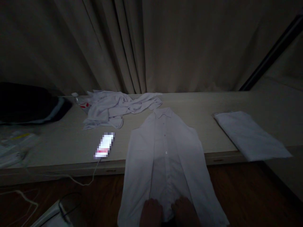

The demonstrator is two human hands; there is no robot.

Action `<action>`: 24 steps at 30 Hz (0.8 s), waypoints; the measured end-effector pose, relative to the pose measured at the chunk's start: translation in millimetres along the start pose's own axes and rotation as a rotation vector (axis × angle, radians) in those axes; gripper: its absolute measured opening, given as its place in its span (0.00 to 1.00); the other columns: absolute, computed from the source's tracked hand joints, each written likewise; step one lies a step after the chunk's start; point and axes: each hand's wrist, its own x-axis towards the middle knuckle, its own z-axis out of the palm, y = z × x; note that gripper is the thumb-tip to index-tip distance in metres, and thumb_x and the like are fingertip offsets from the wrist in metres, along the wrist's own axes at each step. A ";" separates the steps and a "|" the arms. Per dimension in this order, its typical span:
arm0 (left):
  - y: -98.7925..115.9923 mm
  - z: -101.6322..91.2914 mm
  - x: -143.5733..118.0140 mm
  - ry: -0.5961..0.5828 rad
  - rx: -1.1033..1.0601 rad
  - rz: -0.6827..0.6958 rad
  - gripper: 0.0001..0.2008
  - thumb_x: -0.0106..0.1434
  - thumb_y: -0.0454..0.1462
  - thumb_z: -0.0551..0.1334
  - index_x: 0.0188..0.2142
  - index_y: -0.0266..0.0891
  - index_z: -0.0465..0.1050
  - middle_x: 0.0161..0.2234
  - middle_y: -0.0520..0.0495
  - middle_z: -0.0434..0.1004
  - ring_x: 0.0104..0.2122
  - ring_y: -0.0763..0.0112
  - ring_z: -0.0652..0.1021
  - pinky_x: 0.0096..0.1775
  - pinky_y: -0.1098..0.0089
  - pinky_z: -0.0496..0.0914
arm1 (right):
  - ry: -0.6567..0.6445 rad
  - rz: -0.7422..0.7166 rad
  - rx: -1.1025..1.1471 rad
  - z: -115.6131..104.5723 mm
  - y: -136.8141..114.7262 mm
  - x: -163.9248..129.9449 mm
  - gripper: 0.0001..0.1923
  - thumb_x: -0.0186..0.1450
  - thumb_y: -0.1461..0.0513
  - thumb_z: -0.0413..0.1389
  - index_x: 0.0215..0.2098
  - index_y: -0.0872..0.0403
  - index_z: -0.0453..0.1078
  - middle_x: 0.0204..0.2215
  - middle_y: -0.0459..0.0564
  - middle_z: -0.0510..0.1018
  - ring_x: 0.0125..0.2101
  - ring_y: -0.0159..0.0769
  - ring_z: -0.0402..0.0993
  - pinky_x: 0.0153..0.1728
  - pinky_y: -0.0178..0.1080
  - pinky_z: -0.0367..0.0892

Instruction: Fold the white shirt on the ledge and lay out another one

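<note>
- Dark bundle (28, 102) at the desk's (59, 145) far left end; papers (14, 148) near the front edge below it.
- Crumpled white garment (113, 108) along the back edge, left of centre. A small bottle (79, 101) partly hidden at its left side.
- Lit phone (104, 145) near the front edge, cable (78, 181) dropping off the edge towards the floor.
- White shirt (165, 157) laid buttoned side up mid-desk: collar towards the back edge, sides folded in, lower half hanging over the front edge.
- Left hand (151, 212) and right hand (186, 211) side by side at the shirt's bottom hem, resting on the cloth. Too dark to tell if either grip is closed on fabric.
- Folded white cloth (251, 135) at the right end, overhanging the front edge, well apart from the shirt.
</note>
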 end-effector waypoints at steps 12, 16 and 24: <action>-5.4 -24.8 -22.4 0.051 -0.136 0.022 0.12 0.62 0.33 0.53 0.32 0.41 0.76 0.37 0.45 0.78 0.42 0.61 0.75 0.45 0.59 0.65 | -0.192 0.131 0.061 -24.3 -24.7 14.5 0.06 0.53 0.66 0.59 0.30 0.50 0.70 0.31 0.45 0.77 0.33 0.37 0.71 0.33 0.37 0.60; -11.9 -29.5 -21.6 0.199 -0.231 0.004 0.12 0.64 0.34 0.51 0.35 0.42 0.74 0.36 0.48 0.78 0.39 0.66 0.74 0.44 0.63 0.66 | -0.159 0.151 0.037 -16.7 -20.1 8.0 0.10 0.54 0.72 0.55 0.28 0.50 0.69 0.28 0.43 0.76 0.30 0.33 0.71 0.30 0.34 0.59; -35.3 -120.7 84.7 0.480 -0.091 0.132 0.15 0.65 0.34 0.50 0.47 0.37 0.70 0.47 0.44 0.76 0.48 0.65 0.73 0.51 0.64 0.66 | -0.367 0.043 0.173 -18.7 -22.5 17.9 0.04 0.58 0.64 0.59 0.27 0.48 0.71 0.28 0.44 0.77 0.29 0.33 0.73 0.26 0.34 0.65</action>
